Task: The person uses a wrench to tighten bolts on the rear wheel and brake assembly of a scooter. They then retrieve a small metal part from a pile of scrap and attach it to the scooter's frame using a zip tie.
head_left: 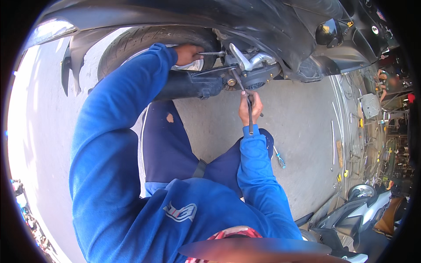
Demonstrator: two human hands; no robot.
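Access, rear wheel area: tight. Rear tyre (144, 41) and dark bodywork (263, 22) close it from above; the black exhaust (188, 85) bars the middle. Left hand (187, 53) fills the gap beside the tyre. Concrete floor (298, 131) right of the right hand (250, 107) open; blue-handled screwdriver (279, 158) lies there. Beneath the engine, apparently little clearance.

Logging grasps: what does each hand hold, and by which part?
Right hand: long dark wrench, held near its free handle end. Left hand: slim metal tool, held at its near end.
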